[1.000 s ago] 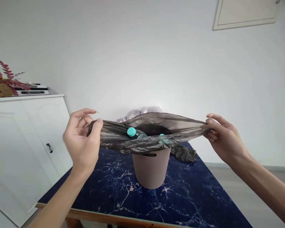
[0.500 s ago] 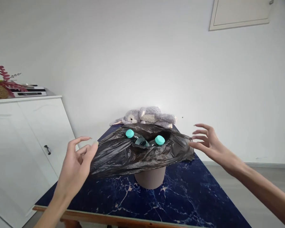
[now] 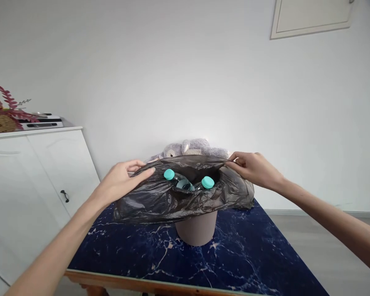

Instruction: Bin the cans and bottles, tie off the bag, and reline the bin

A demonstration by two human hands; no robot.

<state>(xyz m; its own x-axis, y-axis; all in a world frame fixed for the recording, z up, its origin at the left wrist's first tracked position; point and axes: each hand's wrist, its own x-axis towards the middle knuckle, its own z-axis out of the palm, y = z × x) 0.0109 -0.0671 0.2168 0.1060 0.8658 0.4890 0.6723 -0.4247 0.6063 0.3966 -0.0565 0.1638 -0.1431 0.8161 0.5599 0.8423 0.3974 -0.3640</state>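
Note:
A black plastic bag (image 3: 154, 205) lines a taupe bin (image 3: 196, 230), its rim spread wide over the sides. Inside the mouth, bottles with turquoise caps show: one bottle cap (image 3: 169, 174) at the left, another bottle cap (image 3: 207, 182) at the right. Their bodies are mostly hidden by the bag. My left hand (image 3: 123, 181) pinches the bag's left edge between thumb and fingers. On the other side my right hand (image 3: 253, 167) grips the upper right edge, which is pulled up behind the caps.
The bin stands on a blue marble-patterned table (image 3: 240, 250) with a wooden edge. Behind it a grey plush toy (image 3: 200, 147) lies against the wall. A white cabinet (image 3: 40, 176) at the left carries a wicker basket (image 3: 1, 123) with a plant.
Both hands have moved inward and closed on the bag's edges; before, they were apart at its sides. The back rim now stands higher, covering more of the plush toy.

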